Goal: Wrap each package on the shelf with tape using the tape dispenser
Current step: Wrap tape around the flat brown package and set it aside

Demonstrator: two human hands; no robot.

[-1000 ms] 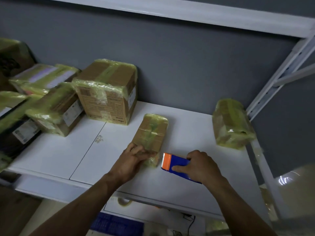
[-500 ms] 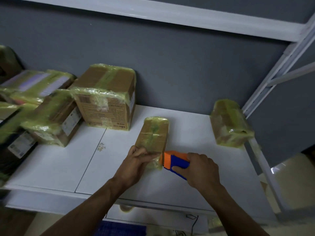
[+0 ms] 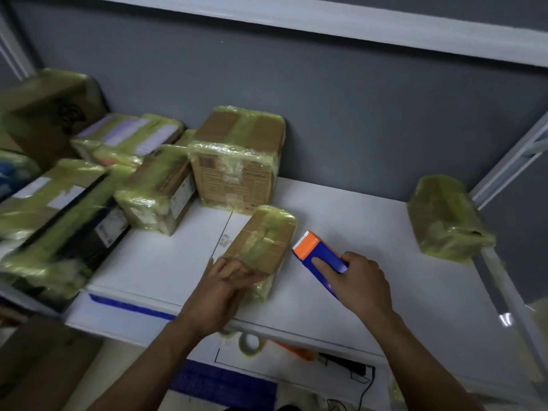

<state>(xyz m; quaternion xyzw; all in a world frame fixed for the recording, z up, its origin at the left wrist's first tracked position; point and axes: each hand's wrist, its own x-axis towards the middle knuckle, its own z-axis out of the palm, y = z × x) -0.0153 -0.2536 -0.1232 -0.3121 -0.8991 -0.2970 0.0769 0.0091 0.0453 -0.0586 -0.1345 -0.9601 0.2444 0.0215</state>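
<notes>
A small cardboard package [image 3: 262, 240] with yellowish tape around it lies on the white shelf [image 3: 370, 262], near the front edge. My left hand [image 3: 222, 289] grips its near end. My right hand [image 3: 360, 280] holds a blue tape dispenser [image 3: 320, 256] with an orange head, just right of the package and a little apart from it. A taped package [image 3: 444, 216] stands alone at the shelf's right end. Several taped boxes [image 3: 237, 161] are stacked at the back left.
A grey wall backs the shelf, and a white upright post [image 3: 510, 173] closes its right side. A lower shelf [image 3: 296, 369] under the front edge carries a tape roll [image 3: 250, 344] and a black cable. A brown box [image 3: 38, 360] sits at the lower left.
The view has swung left, bringing more stacked boxes into sight. My right hand has drawn the dispenser away from the package's side. My left hand keeps its grip.
</notes>
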